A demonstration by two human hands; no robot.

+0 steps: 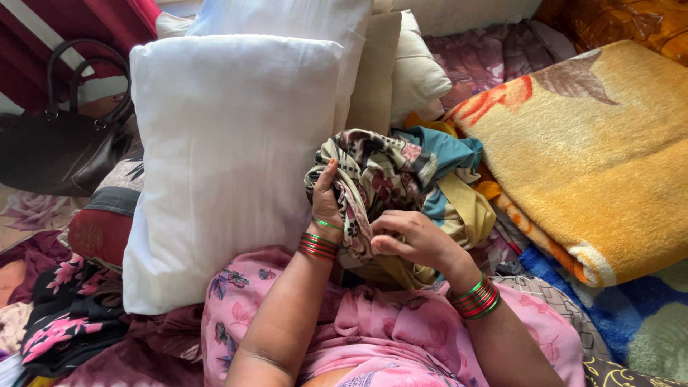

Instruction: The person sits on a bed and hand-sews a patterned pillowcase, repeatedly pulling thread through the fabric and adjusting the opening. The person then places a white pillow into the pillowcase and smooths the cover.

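Left hand (326, 197) grip closed on the floral patterned cloth (376, 179), fingers curled over its left edge, thumb side toward the camera. Right hand (412, 240) grip pinched narrow on a lower fold of the same cloth, fingertips (380, 244) pressed together on the fabric. Cloth is bunched in a loose wad between the 2 hands, held up above the lap, cream ground with dark and pink flowers. Teal and yellow fabric (451, 179) sits bundled just right of the cloth, touching it; cannot tell if it is a separate piece. Red and green bangles (319, 246) on the left wrist, matching set on the right wrist. Big white pillow (229, 158) directly left of the left grip, touching the forearm area. Second cream pillow (416, 72) above and behind the grips. Folded orange blanket (595, 158) well right of the right grip. Dark handbag (61, 143) far left, beyond the white pillow. Pink floral garment (387, 330) on the lap below both grips.
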